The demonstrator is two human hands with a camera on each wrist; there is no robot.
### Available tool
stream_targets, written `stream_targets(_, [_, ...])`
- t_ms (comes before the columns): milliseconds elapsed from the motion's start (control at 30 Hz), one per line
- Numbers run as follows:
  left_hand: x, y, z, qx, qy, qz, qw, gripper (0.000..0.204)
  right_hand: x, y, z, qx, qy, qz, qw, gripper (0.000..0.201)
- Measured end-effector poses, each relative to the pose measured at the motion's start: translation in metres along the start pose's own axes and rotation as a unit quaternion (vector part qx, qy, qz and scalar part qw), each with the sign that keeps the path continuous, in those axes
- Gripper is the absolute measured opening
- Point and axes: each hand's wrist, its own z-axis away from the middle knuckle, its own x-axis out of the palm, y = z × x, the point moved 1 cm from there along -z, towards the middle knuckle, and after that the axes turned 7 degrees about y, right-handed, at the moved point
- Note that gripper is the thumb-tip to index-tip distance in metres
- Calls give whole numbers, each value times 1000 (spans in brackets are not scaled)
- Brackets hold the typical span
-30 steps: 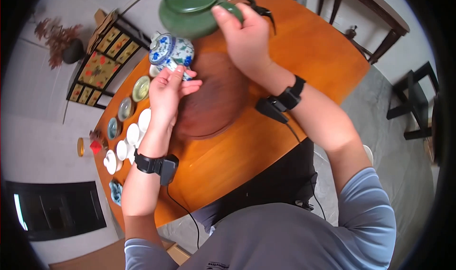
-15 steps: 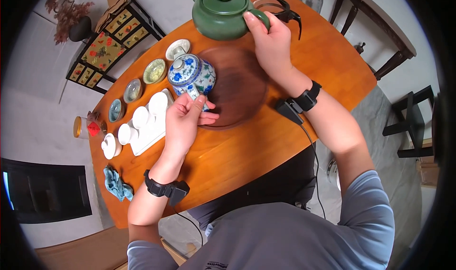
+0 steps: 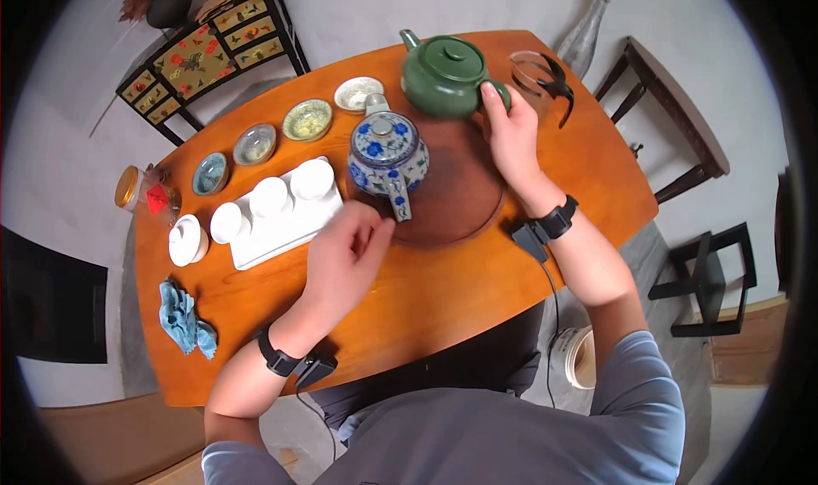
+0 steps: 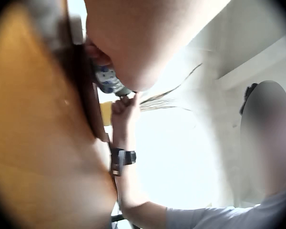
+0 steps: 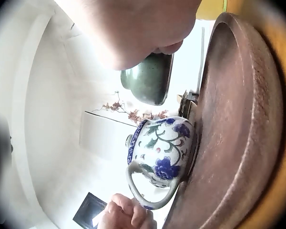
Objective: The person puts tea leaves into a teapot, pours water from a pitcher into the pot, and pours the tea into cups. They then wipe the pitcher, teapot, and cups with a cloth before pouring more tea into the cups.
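My right hand (image 3: 515,140) grips the handle of a green lidded teapot (image 3: 443,80), raised over the far side of a round brown tray (image 3: 464,204). In the right wrist view the green teapot (image 5: 150,78) hangs above the tray, partly hidden by the hand. A blue-and-white flowered teapot (image 3: 388,157) stands on the tray's left part, lid on, handle towards me. Beside that handle is my left hand (image 3: 345,259), fingers loosely curled and holding nothing; the right wrist view shows its knuckles close to the handle loop (image 5: 152,205).
Left of the tray, white cups (image 3: 271,198) stand on a white tray (image 3: 281,245). Several patterned bowls (image 3: 307,120) line the far edge. A lidded white cup (image 3: 187,239), a blue cloth (image 3: 181,314) and a jar (image 3: 129,187) lie further left. A black-handled glass vessel (image 3: 532,69) stands at far right.
The flowered teapot, earlier held by its handle in my left hand, now stands on the round tray, and that hand has let go. The green teapot stays raised. The head view has shifted.
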Motion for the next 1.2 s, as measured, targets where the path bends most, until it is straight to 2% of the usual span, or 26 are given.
stream_targets(33, [-2, 1, 1, -1, 10, 7, 1000, 10, 2, -2, 0, 26, -3, -25, 999, 32])
stream_targets(100, [-3, 4, 3, 56, -28, -63, 996, 12, -1, 0, -6, 35, -34, -10, 999, 30])
stream_targets(133, [-2, 5, 2, 99, -19, -87, 991, 17, -2, -2, -7, 75, -36, -4, 997, 30])
stream_targets(167, [-1, 1, 1, 95, -12, -81, 992, 17, -2, -3, -7, 116, -35, 4, 993, 30])
stream_targets(233, [4, -4, 1, 173, -6, -96, 980, 22, 1, 0, -11, 107, -48, 9, 993, 32])
stream_targets(267, [5, -6, 3, 149, -30, -105, 983, 23, 4, 1, -15, 116, -51, 10, 992, 32])
stream_targets(433, [10, -14, 9, 156, -21, -59, 986, 22, 22, 17, -35, 146, -45, 44, 987, 34])
stream_targets(500, [9, -17, 9, 156, -11, -46, 987, 21, 29, 24, -42, 149, -51, 122, 980, 34])
stream_targets(567, [11, -20, 9, 168, -2, -50, 985, 20, 29, 33, -51, 160, -58, 137, 976, 33])
stream_targets(633, [11, -19, 10, 147, -30, -64, 987, 19, 29, 41, -56, 216, -58, 94, 970, 31])
stream_targets(700, [12, -19, 10, 173, -9, -65, 983, 20, 27, 46, -61, 223, -70, 91, 968, 30])
stream_targets(867, [11, -18, 10, 161, -15, -66, 985, 21, 27, 45, -70, 251, -81, 119, 957, 23])
stream_targets(900, [11, -18, 11, 163, -13, -70, 984, 21, 29, 41, -69, 251, -81, 121, 957, 23])
stream_targets(967, [12, -18, 11, 157, -12, -60, 986, 21, 31, 34, -68, 213, -63, 210, 952, 14])
stream_targets(1033, [13, -19, 12, 153, -13, -49, 987, 22, 33, 30, -67, 195, -46, 222, 954, 12])
stream_targets(1133, [14, -17, 12, 145, -17, -49, 988, 22, 38, 23, -66, 178, -9, 216, 960, 19])
stream_targets(1200, [13, -17, 11, 145, -14, -54, 988, 22, 43, 23, -65, 192, 14, 163, 968, 36])
